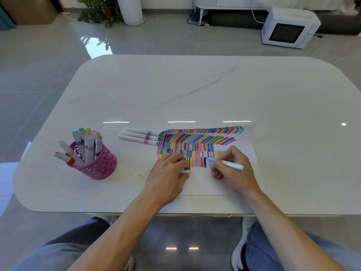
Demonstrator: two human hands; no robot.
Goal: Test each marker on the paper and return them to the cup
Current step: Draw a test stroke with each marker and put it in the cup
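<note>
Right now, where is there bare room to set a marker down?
Bare: the far half of the table, beyond the paper and the three loose markers; the strip right of the paper; the patch between the pink cup and the left hand. Crowded: between the hands, where the left grips a white cap and the right hand the blue marker.

The table [195,90] is smooth, glossy pale stone with grey veins; the floor [175,42] at twelve o'clock beyond it is shiny tile. The paper [203,182] is matt white, and the cup [101,165] at nine o'clock from it is pink cut-out metal or plastic. The markers [88,145] in it, the marker [232,165] in the right hand [236,173] and the cap [185,171] in the left hand [168,173] are smooth plastic.
</note>
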